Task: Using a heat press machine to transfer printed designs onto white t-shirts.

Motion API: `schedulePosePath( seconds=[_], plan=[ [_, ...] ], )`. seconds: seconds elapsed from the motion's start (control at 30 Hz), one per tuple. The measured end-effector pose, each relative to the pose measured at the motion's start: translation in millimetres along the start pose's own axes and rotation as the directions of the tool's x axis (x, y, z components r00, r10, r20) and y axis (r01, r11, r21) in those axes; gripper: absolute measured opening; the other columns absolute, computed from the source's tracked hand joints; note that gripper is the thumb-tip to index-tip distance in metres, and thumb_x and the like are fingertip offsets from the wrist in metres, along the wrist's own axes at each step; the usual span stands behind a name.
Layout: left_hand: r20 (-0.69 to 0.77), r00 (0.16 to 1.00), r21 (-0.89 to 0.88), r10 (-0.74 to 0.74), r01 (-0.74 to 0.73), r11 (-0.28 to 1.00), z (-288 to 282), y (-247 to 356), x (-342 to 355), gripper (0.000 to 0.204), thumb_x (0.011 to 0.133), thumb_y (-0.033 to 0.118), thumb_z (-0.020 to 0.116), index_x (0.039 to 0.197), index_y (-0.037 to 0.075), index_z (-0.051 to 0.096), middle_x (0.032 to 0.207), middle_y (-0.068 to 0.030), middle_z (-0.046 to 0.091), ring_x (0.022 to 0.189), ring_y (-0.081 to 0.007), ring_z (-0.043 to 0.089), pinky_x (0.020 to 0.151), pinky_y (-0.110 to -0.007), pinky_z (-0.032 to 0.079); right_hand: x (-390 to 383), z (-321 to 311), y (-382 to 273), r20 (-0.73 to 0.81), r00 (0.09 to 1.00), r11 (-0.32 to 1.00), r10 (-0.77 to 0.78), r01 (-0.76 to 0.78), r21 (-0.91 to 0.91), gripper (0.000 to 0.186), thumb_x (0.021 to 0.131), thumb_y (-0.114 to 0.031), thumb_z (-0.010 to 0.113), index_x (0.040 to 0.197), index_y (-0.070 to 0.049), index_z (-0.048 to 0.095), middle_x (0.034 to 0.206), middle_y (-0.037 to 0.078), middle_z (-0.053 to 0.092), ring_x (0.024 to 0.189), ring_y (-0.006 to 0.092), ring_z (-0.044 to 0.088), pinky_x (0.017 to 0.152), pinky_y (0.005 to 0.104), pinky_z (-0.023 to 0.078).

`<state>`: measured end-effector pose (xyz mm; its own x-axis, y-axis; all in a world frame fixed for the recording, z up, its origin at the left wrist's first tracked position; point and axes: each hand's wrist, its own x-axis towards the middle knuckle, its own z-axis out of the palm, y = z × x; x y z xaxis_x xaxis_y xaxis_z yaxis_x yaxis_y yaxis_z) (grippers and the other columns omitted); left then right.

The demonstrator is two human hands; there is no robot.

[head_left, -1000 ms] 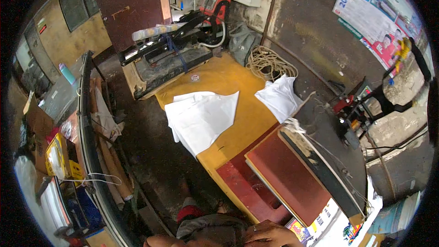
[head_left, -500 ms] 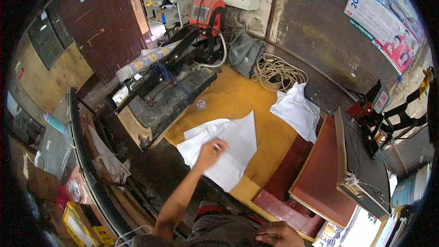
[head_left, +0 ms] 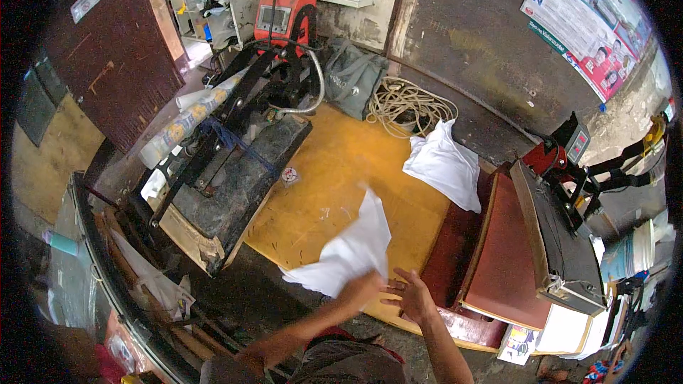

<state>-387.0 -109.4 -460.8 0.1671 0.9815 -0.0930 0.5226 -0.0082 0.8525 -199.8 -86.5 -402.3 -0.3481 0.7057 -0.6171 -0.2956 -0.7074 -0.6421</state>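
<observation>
My left hand (head_left: 364, 289) is closed on a white cloth (head_left: 347, 250) near the front edge of the yellow-topped table (head_left: 306, 206). The cloth is bunched and partly lifted, its upper tip raised and slightly blurred, while its left end hangs over the table edge. Close beside my left hand, my right hand (head_left: 413, 294) has its fingers spread, with nothing seen in them. Another white cloth (head_left: 444, 165) lies crumpled at the far right of the table.
To the left stands a heat press (head_left: 245, 153) with a red control box; a second press (head_left: 562, 235) is at the right beside a reddish-brown board (head_left: 509, 259). A coiled rope (head_left: 409, 108) and a grey bag (head_left: 353, 80) rest at the back.
The cloth went from spread flat to gathered and lifted, drawn toward me. My left hand moved right and nearer; my right hand came up from the lower edge beside it. The view shifted.
</observation>
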Motion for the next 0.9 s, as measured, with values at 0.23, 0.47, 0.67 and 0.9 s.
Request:
schedulePosePath(
  seconds=[0.23, 0.47, 0.67, 0.9],
  plan=[
    [-0.181, 0.887, -0.162, 0.426, -0.454, 0.876, -35, 113, -37, 0.030, 0.086, 0.028, 0.069, 0.104, 0.005, 0.064, 0.104, -0.0104, 0.064, 0.100, -0.0270, 0.062, 0.089, -0.040, 0.048, -59, -4, -17, 0.073, 0.991, 0.764, -0.112, 0.132, -0.631, 0.045, 0.090, -0.013, 0.058, 0.132, -0.001, 0.050, 0.125, 0.016, 0.058, 0.116, 0.0277, 0.054, 0.102, 0.0376, 0.041],
    [0.434, 0.812, -0.331, 0.389, -0.258, 0.908, 14, 203, -68, 0.033, 0.084, 0.028, 0.072, 0.100, 0.000, 0.063, 0.090, -0.0110, 0.066, 0.084, -0.0165, 0.061, 0.075, -0.033, 0.050, -242, -63, -69, 0.205, 0.937, 0.765, -0.282, 0.349, -0.542, 0.015, 0.088, -0.007, 0.065, 0.102, 0.000, 0.065, 0.091, 0.002, 0.066, 0.082, 0.0088, 0.057, 0.071, 0.0240, 0.046],
    [0.329, 0.895, -0.572, 0.301, -0.065, 0.818, 106, 261, -108, 0.015, 0.090, 0.014, 0.065, 0.094, 0.000, 0.066, 0.084, 0.0005, 0.066, 0.078, -0.0052, 0.056, 0.069, -0.023, 0.047, -328, -155, -60, 0.095, 0.870, 0.729, -0.483, 0.460, -0.507, 0.010, 0.093, -0.012, 0.061, 0.094, -0.002, 0.063, 0.083, -0.001, 0.062, 0.076, 0.0057, 0.052, 0.067, 0.0243, 0.042],
    [0.302, 0.912, -0.597, 0.277, -0.046, 0.801, 159, 321, -134, 0.011, 0.092, 0.011, 0.063, 0.094, 0.000, 0.065, 0.082, 0.0016, 0.063, 0.075, -0.0041, 0.053, 0.066, -0.022, 0.044, -390, -204, -54, 0.100, 0.702, 0.483, -0.705, 0.579, -0.656, 0.014, 0.093, -0.011, 0.060, 0.094, 0.003, 0.063, 0.082, 0.003, 0.065, 0.076, 0.0077, 0.054, 0.070, 0.0252, 0.044]
  ],
)
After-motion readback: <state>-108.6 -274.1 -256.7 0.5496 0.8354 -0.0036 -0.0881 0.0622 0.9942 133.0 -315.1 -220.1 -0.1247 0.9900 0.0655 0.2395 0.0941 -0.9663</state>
